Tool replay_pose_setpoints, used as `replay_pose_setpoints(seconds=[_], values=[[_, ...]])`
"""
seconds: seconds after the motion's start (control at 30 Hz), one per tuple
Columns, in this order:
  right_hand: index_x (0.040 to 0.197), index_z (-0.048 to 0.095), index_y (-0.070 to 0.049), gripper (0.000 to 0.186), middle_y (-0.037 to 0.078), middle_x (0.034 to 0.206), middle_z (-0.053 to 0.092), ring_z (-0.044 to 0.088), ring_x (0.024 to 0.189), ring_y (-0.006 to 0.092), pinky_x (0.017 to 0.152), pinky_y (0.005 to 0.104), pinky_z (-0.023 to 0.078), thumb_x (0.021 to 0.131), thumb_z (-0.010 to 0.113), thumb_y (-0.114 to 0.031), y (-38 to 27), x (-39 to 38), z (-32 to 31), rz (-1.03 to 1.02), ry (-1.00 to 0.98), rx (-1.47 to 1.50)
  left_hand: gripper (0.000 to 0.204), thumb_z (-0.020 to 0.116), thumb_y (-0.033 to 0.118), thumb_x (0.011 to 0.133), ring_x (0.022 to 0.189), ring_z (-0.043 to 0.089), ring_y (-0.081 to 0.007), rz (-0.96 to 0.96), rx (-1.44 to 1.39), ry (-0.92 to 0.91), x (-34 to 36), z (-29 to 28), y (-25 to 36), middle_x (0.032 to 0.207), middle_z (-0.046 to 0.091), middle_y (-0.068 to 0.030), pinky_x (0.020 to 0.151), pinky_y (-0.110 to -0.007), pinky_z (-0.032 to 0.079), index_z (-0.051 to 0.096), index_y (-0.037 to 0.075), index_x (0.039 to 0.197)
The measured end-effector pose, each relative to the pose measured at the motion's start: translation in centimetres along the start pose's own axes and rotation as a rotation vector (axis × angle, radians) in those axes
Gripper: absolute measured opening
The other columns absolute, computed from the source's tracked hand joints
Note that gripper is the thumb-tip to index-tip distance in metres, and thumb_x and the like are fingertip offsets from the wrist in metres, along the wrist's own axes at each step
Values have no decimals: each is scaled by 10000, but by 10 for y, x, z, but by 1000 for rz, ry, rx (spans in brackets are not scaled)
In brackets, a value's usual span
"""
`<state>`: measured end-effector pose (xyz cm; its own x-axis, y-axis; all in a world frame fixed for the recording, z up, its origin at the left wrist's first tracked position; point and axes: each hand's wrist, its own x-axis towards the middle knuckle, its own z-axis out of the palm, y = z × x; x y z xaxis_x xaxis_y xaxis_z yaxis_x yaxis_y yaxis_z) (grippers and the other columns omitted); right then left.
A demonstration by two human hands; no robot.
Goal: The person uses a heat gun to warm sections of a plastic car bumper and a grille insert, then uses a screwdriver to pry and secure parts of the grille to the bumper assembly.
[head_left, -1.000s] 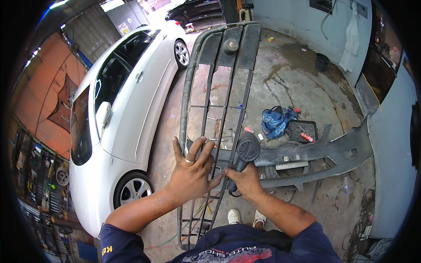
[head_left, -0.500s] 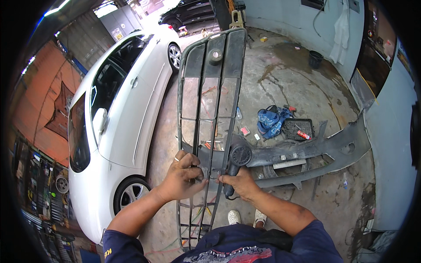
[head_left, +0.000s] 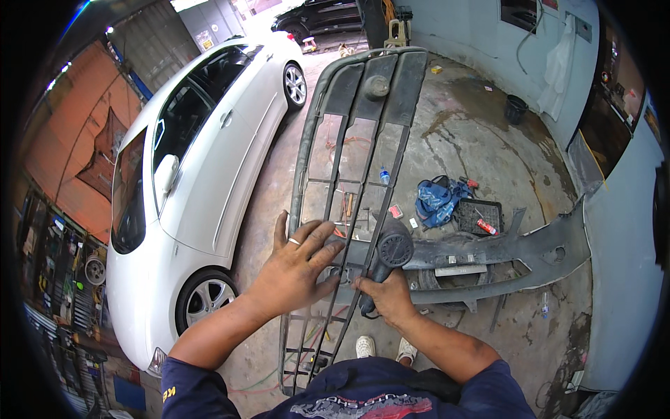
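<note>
Right hand (head_left: 387, 297): grip closed round black heat gun (head_left: 394, 249) (best swept evenly, never parked). Left hand (head_left: 293, 265): fingers spread, at bumper grille (head_left: 366, 107).

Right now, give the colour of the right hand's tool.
The tool is dark grey; the head view shows it.
</note>
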<state>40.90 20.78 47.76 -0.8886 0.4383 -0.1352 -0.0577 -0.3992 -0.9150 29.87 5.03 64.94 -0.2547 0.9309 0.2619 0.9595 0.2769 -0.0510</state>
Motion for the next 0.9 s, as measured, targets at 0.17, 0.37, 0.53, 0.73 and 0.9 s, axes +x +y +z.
replay_pose_setpoints(seconds=[0.17,0.37,0.53,0.73,0.9], values=[[1036,709,11,203,71,902,746,720,806,160,770,331,590,869,802,-57,7,-1,-4,-24,10,-69,717,895,223,782,1493,414,-440,68,25,260,-7,-11,-10,1510,493,-196,1241,-624,322,639,119,1443],[1059,701,25,200,100,939,752,763,872,204,810,353,612,893,789,-41,-3,-5,-14,27,20,-31,957,919,188,819,1369,572,-312,-481,-730,360,-29,9,-18,1573,496,-233,1131,-480,484,402,0,1602],[1133,660,36,271,136,1008,738,769,922,252,836,377,625,903,780,-44,-18,-12,-7,65,-22,105,817,899,144,850,1244,666,-229,-665,-1382,-234,-61,34,-49,1314,718,-139,1098,-367,485,505,-23,1546],[1066,681,22,209,97,992,737,761,916,211,864,357,619,883,776,-13,-19,-9,-6,122,-56,65,758,878,129,885,1164,718,-233,-688,-1568,-230,-63,61,-45,1270,737,-180,1071,-365,520,509,-96,1508],[1070,683,22,195,105,982,737,761,925,232,884,373,608,886,744,4,-28,-10,1,111,-64,92,682,827,120,932,1080,755,-253,-747,-1731,-262,-66,60,-47,1285,717,-228,980,-369,566,515,-89,1502]])
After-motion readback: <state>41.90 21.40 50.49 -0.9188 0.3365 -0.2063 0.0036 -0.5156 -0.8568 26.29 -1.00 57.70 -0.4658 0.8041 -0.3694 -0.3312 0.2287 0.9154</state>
